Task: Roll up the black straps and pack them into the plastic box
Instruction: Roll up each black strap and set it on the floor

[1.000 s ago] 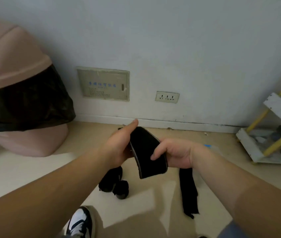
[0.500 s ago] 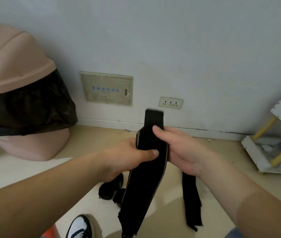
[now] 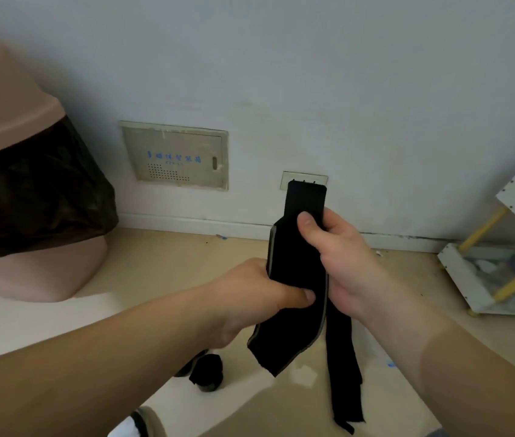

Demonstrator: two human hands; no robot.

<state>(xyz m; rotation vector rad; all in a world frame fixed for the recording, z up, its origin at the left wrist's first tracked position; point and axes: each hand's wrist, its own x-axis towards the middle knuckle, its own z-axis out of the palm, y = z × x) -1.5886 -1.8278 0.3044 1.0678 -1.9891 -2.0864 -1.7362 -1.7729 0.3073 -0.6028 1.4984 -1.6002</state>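
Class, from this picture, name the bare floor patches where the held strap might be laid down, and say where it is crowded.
Bare floor lies along the baseboard between the pink bin and the held strap, and again between that strap and the white rack. Crowded: directly beneath it, where rolled straps, a loose strap and a shoe lie close.

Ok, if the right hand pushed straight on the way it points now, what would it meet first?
Likely the wall, about at the socket above the skirting. The right hand, gripping the strap, points forward and up; nothing else shows in between, though depth is unclear.
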